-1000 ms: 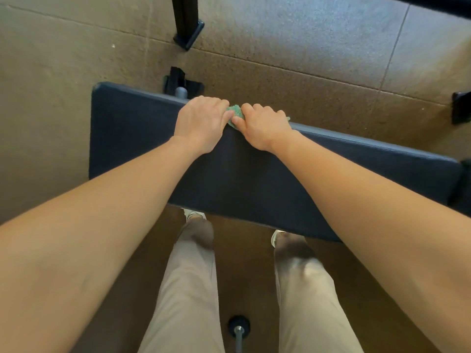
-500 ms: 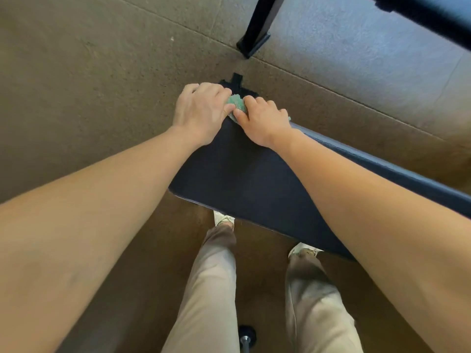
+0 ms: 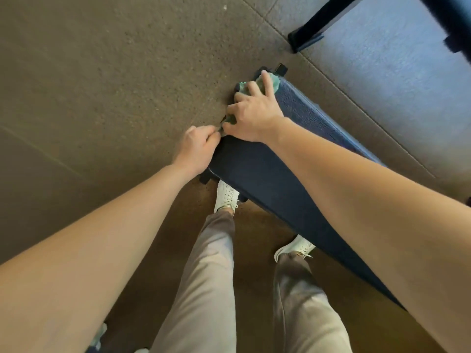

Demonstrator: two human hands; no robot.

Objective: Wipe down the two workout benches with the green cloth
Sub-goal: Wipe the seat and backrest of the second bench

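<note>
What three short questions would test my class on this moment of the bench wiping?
1. True or false: the green cloth lies at one end of the workout bench.
2. Which hand lies spread on top of the cloth?
3. The person's shoes are: A black, B white, C red.
Key: 1 true; 2 the right hand; 3 B.
</note>
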